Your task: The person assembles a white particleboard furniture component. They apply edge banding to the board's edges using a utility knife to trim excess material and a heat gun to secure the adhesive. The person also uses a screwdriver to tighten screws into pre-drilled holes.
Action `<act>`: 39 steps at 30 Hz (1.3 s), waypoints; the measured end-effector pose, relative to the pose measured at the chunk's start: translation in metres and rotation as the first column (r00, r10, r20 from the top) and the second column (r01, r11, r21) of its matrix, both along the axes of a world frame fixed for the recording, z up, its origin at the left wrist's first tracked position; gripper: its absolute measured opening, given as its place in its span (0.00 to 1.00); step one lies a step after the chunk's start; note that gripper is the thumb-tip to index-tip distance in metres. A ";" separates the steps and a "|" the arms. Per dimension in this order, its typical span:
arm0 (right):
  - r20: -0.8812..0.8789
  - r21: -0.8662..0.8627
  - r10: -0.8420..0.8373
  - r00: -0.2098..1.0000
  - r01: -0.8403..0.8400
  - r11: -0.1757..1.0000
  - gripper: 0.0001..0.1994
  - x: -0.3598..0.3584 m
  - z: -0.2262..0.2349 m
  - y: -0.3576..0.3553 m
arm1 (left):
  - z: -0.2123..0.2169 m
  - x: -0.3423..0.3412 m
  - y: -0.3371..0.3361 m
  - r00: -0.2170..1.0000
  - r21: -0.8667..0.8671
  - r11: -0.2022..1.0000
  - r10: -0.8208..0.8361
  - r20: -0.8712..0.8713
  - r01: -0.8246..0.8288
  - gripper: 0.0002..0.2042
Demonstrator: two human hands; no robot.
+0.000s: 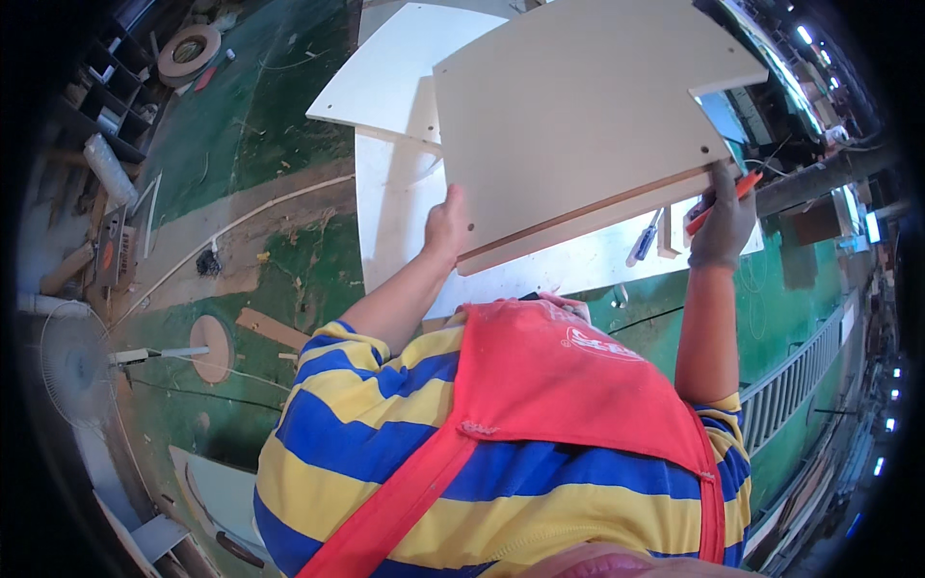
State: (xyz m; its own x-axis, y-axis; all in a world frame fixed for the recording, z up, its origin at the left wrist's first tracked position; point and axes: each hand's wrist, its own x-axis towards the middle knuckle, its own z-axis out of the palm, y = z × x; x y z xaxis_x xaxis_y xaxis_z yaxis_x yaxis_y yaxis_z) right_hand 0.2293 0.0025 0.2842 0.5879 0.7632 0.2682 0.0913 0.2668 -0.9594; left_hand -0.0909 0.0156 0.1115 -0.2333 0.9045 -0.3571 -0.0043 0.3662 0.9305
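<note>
Floor fan (72, 364): at nine o'clock low on the left rim, white grille, standing on the green floor (260, 116). Tape roll (188, 50): at eleven o'clock, tan ring lying flat on the floor near dark shelving. Round wooden disc (211, 347): at eight o'clock, just right of the fan, flat on the floor, a white rod touching its left edge. White workbench (395, 212): centre, running from twelve o'clock down toward the person's chest, bearing a flat white panel (385, 77) that overhangs its upper-left edge. Left hand (445, 226): bare, just left of centre, fingers clamped on the lower-left corner of the beige board, thumb on the upper face. Beige board (578, 116): large drilled sheet with a notched right corner, raised and tilted above the workbench, filling twelve to two o'clock, its brown lower edge facing the person. Screwdriver (644, 241): at three o'clock from centre, lying on the workbench under the board's lower edge. Right hand (723, 226): grey glove, at three o'clock, closed on the board's lower-right corner, with an orange-handled tool (723, 200) pinched alongside. Apron (568, 385): red, over a blue-and-yellow striped shirt, at six o'clock.
</note>
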 end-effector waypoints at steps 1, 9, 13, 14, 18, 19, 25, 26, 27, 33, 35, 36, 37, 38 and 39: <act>-0.041 -0.027 -0.026 0.999 0.025 0.999 0.11 0.002 -0.014 -0.006 | 0.001 -0.009 -0.006 0.997 0.036 0.999 -0.002 -0.073 0.005 0.32; -0.311 -0.284 0.032 0.950 -0.124 0.951 0.11 -0.018 -0.125 -0.041 | -0.013 -0.088 -0.058 0.939 0.082 0.993 0.108 -0.326 -0.086 0.32; -0.423 -0.425 0.040 0.905 -0.238 0.874 0.11 -0.030 -0.192 -0.059 | -0.035 -0.124 -0.076 0.884 0.074 0.994 0.109 -0.455 -0.084 0.34; -0.444 -0.467 0.035 0.895 -0.265 0.844 0.12 -0.039 -0.200 -0.067 | -0.040 -0.135 -0.076 0.879 0.062 0.993 0.119 -0.461 -0.101 0.35; -0.553 -0.452 0.169 0.816 -0.464 0.762 0.09 -0.049 -0.235 -0.090 | -0.039 -0.155 -0.073 0.667 -0.094 0.994 -0.031 -0.744 -0.059 0.35; -0.541 -0.486 0.166 0.824 -0.468 0.738 0.10 -0.054 -0.225 -0.092 | -0.038 -0.154 -0.071 0.597 -0.146 0.987 -0.074 -0.799 -0.073 0.35; -0.438 -0.538 0.290 0.851 -0.507 0.674 0.12 -0.036 -0.260 -0.109 | -0.010 -0.118 -0.065 0.239 -0.249 0.965 -0.225 -0.945 -0.077 0.25; -0.397 -0.554 0.298 0.868 -0.485 0.676 0.13 -0.031 -0.260 -0.115 | -0.021 -0.114 -0.068 0.153 -0.093 0.995 -0.096 -0.984 0.026 0.24; -0.472 -0.500 0.266 0.840 -0.504 0.705 0.17 -0.026 -0.252 -0.121 | -0.030 -0.111 -0.071 0.081 0.063 0.989 0.053 -0.995 0.134 0.25; -0.155 -0.750 0.387 0.909 -0.364 0.553 0.20 -0.001 -0.236 -0.157 | -0.062 0.025 -0.062 0.380 0.228 0.725 -0.050 -0.924 0.650 0.32; 0.204 -0.596 0.554 0.807 -0.346 0.724 0.21 0.009 -0.253 -0.163 | -0.070 0.062 -0.055 0.312 0.138 0.773 -0.081 -0.947 0.620 0.33; 0.291 -0.614 0.594 0.750 -0.330 0.717 0.22 0.011 -0.251 -0.160 | -0.072 0.071 -0.055 0.234 0.070 0.814 -0.082 -0.969 0.577 0.33; 0.371 -0.629 0.626 0.686 -0.310 0.713 0.24 0.014 -0.243 -0.155 | -0.074 0.072 -0.054 0.219 0.068 0.817 -0.072 -0.973 0.573 0.33; 0.445 -0.641 0.655 0.611 -0.294 0.709 0.25 0.018 -0.238 -0.151 | -0.075 0.071 -0.054 0.204 0.066 0.821 -0.062 -0.977 0.567 0.34; 0.501 -0.652 0.672 0.545 -0.273 0.707 0.28 0.020 -0.239 -0.147 | -0.077 0.070 -0.054 0.187 0.064 0.824 -0.051 -0.981 0.563 0.34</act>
